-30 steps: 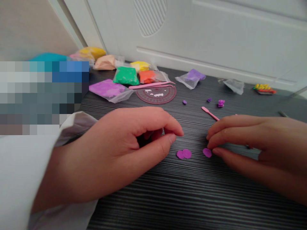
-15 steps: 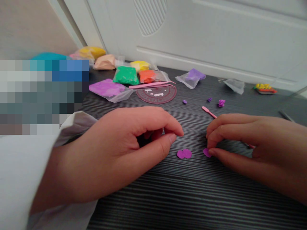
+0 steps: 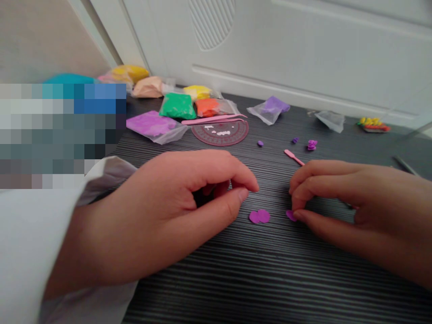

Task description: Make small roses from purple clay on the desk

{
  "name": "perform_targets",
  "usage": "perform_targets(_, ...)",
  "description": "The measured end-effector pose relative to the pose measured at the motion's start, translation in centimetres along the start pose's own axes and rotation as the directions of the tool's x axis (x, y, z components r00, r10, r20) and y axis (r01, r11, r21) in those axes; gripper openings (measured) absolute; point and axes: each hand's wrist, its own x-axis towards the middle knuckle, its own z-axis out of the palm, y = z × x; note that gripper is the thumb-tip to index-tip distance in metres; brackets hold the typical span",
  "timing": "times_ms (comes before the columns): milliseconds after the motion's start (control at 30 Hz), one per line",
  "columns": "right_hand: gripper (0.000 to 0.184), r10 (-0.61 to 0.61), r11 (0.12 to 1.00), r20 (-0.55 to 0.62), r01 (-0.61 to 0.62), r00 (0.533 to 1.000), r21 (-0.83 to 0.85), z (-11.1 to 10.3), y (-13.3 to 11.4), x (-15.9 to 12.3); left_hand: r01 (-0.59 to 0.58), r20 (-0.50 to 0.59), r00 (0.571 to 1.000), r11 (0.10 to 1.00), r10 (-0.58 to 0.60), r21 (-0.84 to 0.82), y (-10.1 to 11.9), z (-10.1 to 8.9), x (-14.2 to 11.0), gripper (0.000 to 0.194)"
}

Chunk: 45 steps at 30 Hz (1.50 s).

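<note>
Purple clay lies flat on the dark ridged worktop (image 3: 286,274) between the person's two hands. A small purple clay disc (image 3: 289,215) sits right at the right hand (image 3: 357,204), whose grip is closed at that spot: the thumb covers part of the disc and the curled forefinger comes down beside it, with the disc low against the worktop. Two overlapping purple clay discs (image 3: 259,216) lie just left of it, touching neither hand, close below the fingertips of the left hand (image 3: 158,211). That hand's grip is curled, with thumb and forefinger nearly together around a shadowed gap, and whether anything sits inside cannot be told. A white sleeve (image 3: 30,243) covers the left wrist. Beyond the hands, a pink plastic modelling spatula (image 3: 293,157) slants in behind the right hand's fingers, near a purple clay rosette (image 3: 312,145) and two purple clay crumbs (image 3: 260,143). Farther back, against a white door (image 3: 303,49), lie a bag of purple clay (image 3: 151,126), a bag of green clay (image 3: 177,106), a bag of orange clay (image 3: 205,107), and a round maroon patterned mat (image 3: 220,134) flecked with white crumbs. A pixelated patch hides the far left of the view.
</note>
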Motion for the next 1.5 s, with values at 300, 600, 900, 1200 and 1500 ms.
perform_targets(300,0.015,-0.005,1.000,0.003,0.005,1.000,0.026,-0.5,0.0,-0.5,-0.018,-0.009,1.000,1.000,0.019,0.020,-0.2,0.0,-0.1,0.014)
perform_targets(600,0.009,0.044,0.984,0.138,-0.067,0.989,0.164,-0.7,0.2,-0.5,-0.007,0.024,1.000,1.000,0.007,-0.024,-0.1,0.1,-0.2,0.014)
perform_targets(900,0.010,0.017,0.978,0.244,-0.067,0.970,0.198,-1.0,-0.1,1.2,-0.162,0.166,0.973,0.987,0.159,0.003,0.0,0.1,-0.3,0.023)
perform_targets(1200,0.012,-0.081,0.977,0.307,0.015,0.948,0.213,-1.2,0.2,2.0,-0.207,0.221,0.956,0.977,0.191,0.048,0.0,0.1,-0.5,0.021)
perform_targets(1500,0.014,-0.105,0.971,0.302,0.033,0.948,0.235,-1.0,0.0,2.2,-0.206,0.245,0.951,0.977,0.189,0.047,0.1,0.0,-0.6,0.020)
